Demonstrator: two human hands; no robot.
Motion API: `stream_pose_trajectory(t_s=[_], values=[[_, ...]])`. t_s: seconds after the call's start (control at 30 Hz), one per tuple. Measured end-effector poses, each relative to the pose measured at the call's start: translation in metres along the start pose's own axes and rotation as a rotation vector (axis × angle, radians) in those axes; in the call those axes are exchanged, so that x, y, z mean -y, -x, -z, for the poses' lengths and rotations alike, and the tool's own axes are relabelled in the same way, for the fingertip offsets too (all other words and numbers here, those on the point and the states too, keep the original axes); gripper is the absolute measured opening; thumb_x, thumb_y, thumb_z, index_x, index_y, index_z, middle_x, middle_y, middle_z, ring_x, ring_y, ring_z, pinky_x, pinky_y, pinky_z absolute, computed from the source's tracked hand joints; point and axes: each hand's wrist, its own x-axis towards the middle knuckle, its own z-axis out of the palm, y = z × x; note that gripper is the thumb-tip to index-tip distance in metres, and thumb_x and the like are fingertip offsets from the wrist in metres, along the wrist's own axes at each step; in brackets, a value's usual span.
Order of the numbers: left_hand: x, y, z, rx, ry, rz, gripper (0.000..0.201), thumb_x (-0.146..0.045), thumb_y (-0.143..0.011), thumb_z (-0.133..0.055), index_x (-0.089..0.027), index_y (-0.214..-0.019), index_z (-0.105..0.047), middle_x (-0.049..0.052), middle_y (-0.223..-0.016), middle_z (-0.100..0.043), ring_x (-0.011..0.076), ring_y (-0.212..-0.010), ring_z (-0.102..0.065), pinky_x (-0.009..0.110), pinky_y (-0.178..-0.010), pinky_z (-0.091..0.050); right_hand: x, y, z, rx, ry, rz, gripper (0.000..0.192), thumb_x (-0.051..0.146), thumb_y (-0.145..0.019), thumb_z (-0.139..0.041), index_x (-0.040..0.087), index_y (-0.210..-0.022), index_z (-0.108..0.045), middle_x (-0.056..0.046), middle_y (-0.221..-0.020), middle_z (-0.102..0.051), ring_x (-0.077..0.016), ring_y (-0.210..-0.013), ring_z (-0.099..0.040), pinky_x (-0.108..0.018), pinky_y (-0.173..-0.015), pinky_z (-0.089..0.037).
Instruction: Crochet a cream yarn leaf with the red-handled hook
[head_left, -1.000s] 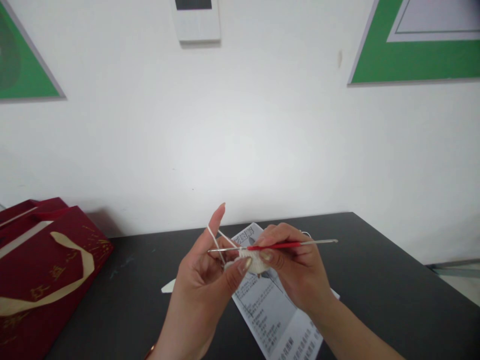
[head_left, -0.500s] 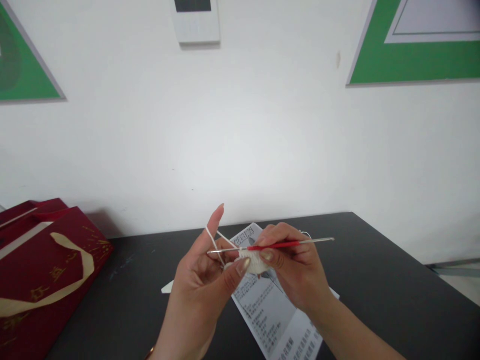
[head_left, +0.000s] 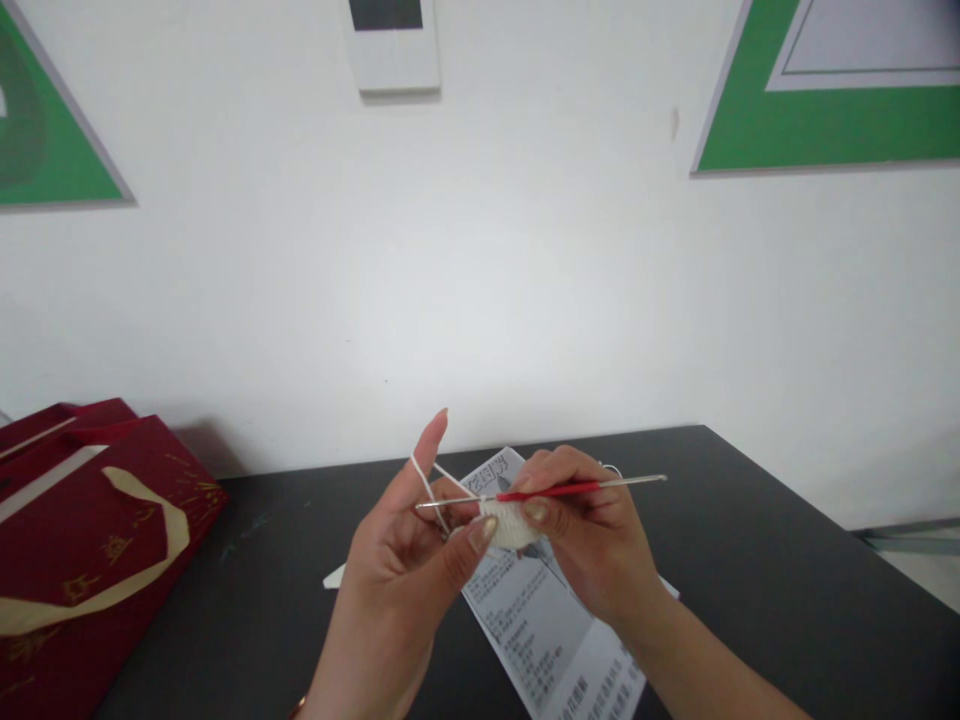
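Left hand [head_left: 405, 560] pinches small white crocheted piece [head_left: 508, 522] above black table [head_left: 750, 560], yarn over raised forefinger. Right hand [head_left: 592, 545] grips red-handled metal crochet hook [head_left: 551, 491]. Risk: slack yarn slips off hook tip.

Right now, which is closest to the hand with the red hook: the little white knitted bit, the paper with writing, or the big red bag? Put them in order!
From the right hand:
1. White crochet piece: pinched at its fingertips, touching.
2. Printed paper: flat on the black table, just below the hand.
3. Red gift bag: far off at the table's left end.
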Motion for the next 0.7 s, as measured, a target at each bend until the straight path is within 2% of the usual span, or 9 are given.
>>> stream_pose_trajectory(t_s=[0.3, 0.7], values=[[-0.0019, -0.0005, 0.0006, 0.001, -0.019, 0.003, 0.064, -0.014, -0.071, -0.075, -0.034, -0.13, -0.056, -0.003, -0.07, -0.064, 0.0086, -0.067, -0.059, 0.017, -0.067, -0.047, -0.0007, -0.0006, 0.0006, -0.006, -0.006, -0.003, 0.006, 0.018, -0.076, -0.075, 0.023, -0.078, -0.072, 0.001, -0.073, -0.069, -0.0109, -0.059, -0.059, -0.023, -0.052, -0.047], [-0.0023, -0.002, 0.004, -0.023, -0.022, 0.016, 0.067, -0.012, -0.068, -0.078, -0.029, -0.129, -0.057, -0.001, -0.072, -0.067, 0.0092, -0.066, -0.061, 0.017, -0.064, -0.049, 0.0001, -0.0021, -0.0017, -0.032, -0.039, -0.037, 0.005, 0.021, -0.074, -0.076, 0.022, -0.075, -0.071, 0.0, -0.068, -0.069, -0.0108, -0.053, -0.059, -0.022, -0.047, -0.048]])
